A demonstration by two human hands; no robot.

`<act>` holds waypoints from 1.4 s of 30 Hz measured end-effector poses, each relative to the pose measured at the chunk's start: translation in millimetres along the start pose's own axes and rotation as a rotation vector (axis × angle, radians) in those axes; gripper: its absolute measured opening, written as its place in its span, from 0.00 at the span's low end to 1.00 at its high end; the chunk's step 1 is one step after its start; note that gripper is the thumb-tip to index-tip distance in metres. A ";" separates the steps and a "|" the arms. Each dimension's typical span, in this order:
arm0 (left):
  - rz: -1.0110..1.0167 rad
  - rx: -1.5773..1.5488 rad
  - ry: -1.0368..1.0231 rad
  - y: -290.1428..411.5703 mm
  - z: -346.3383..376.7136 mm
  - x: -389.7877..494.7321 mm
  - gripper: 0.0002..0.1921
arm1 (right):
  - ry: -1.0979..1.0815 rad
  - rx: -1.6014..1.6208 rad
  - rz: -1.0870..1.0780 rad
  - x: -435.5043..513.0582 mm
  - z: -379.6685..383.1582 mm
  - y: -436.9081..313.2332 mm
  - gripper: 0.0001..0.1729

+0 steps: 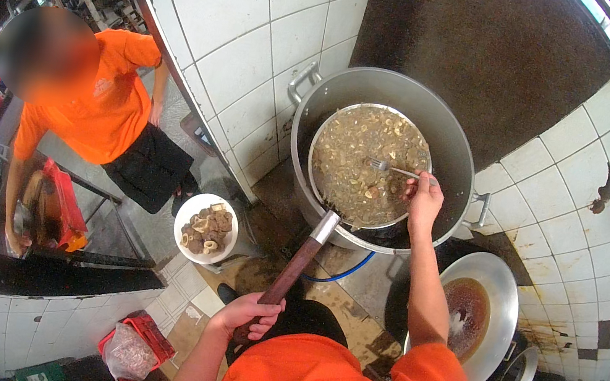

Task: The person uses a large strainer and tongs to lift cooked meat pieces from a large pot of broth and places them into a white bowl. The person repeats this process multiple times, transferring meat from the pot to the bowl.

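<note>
My left hand (254,315) grips the lower part of a dark wooden handle (295,267) with a metal sleeve at its far end. That end meets the rim of a wide, round metal scoop (311,188), which sits inside a big aluminium stockpot (458,135). A greyish-brown mass of cooked pieces (358,163), some pale and ring-like, fills the scoop. Over its right side, my right hand (425,199) holds a metal fork (382,165), tines pointing left above the food. Whether the tines touch the food, I cannot tell.
Left of the pot, a white bowl (182,212) contains meat and bone pieces. A wok (504,292) of brown liquid stands at right, near a round lid (529,373). A person (114,102) stands left. A blue hose (341,276) and red crate (161,340) are low down.
</note>
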State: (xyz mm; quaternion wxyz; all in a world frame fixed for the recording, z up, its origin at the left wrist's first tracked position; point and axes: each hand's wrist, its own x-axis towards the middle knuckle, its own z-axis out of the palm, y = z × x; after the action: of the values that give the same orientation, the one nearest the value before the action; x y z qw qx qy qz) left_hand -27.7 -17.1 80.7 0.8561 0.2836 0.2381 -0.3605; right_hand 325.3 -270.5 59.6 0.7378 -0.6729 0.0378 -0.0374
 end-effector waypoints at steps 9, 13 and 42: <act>-0.011 0.025 0.014 0.6 0.1 -0.7 0.10 | -0.187 0.865 0.482 -22.9 -24.1 -44.8 0.13; -0.010 0.006 0.008 -0.3 -1.5 0.7 0.10 | -0.277 1.010 0.544 -43.7 -20.5 -65.9 0.12; 0.265 0.188 -0.108 -59.4 -34.4 47.1 0.13 | -0.854 0.534 0.468 -148.5 402.5 -76.3 0.13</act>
State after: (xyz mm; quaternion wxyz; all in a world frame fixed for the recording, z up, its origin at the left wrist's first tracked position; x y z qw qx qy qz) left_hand -49.9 -51.6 8.3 0.8774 0.3716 0.1174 -0.2799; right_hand 220.0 136.7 173.1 0.8211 -0.3917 -0.1268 0.3954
